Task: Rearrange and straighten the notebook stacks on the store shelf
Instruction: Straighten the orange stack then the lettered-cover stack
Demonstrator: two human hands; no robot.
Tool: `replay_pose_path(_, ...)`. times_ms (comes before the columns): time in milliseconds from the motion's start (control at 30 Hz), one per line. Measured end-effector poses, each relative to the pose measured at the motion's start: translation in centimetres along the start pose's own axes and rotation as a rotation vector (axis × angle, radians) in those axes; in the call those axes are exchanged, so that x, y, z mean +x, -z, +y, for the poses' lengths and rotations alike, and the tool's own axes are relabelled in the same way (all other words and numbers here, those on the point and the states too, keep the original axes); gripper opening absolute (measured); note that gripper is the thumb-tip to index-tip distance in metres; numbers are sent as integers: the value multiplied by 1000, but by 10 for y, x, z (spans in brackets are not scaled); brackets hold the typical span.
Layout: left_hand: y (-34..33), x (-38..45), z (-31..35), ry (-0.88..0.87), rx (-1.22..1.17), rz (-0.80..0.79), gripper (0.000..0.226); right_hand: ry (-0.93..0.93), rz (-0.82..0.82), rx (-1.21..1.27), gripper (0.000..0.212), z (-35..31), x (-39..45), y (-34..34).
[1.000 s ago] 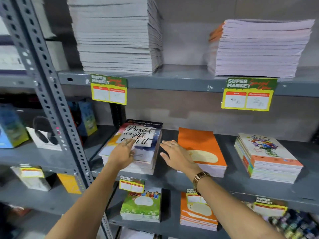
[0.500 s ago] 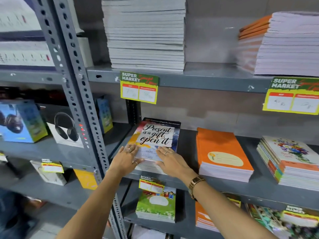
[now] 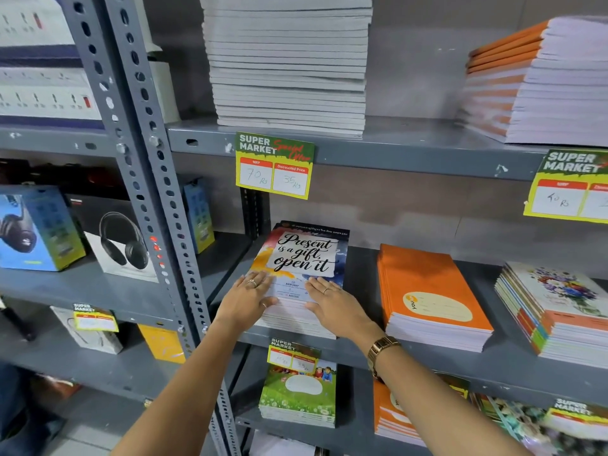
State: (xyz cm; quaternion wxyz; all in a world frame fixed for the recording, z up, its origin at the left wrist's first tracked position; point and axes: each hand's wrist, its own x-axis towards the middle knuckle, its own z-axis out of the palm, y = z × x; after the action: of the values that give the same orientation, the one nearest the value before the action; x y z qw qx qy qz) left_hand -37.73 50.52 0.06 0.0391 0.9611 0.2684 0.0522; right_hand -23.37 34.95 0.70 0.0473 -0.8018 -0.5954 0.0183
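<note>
A stack of notebooks with a "Present is a gift, open it" cover [image 3: 306, 255] lies at the left end of the middle grey shelf [image 3: 362, 352]. My left hand [image 3: 245, 299] rests flat on the stack's near left corner, fingers spread. Flat on the near right corner lies my right hand [image 3: 335, 307], a watch on its wrist. Both hands press on the top cover without gripping it. To the right are an orange notebook stack [image 3: 427, 291] and a floral stack [image 3: 556, 307].
Tall white notebook stacks [image 3: 289, 60] and orange-spined ones [image 3: 539, 83] fill the shelf above. Yellow price tags [image 3: 274, 166] hang from shelf edges. A perforated grey upright [image 3: 144, 179] stands just left of my hands. Headphone boxes [image 3: 115, 238] sit further left. Green notebooks [image 3: 299, 390] lie below.
Both hands slid back from the stack's sides onto its near front corners, and the stack now sits squarer. The view came closer and shifted left.
</note>
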Motion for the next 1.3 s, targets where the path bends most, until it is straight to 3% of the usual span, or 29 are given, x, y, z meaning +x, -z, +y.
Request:
replay_pose_path(333, -2, -2, 6, 15, -51, 48, 57, 1, 42, 52, 54, 3, -1, -6)
replay_pose_path(367, -2, -3, 6, 17, -53, 54, 57, -6, 36, 44, 57, 2, -1, -6)
replay_pose_path(500, -3, -4, 7, 23, -64, 65, 56, 6, 51, 35, 106, 2, -2, -9)
replay_pose_path(833, -5, -5, 7, 27, -88, 82, 56, -2, 70, 15, 128, 5, 1, -14)
replay_pose_path(1300, -6, -5, 7, 34, -88, 90, 56, 19, 82, 17, 109, 2, -1, -9)
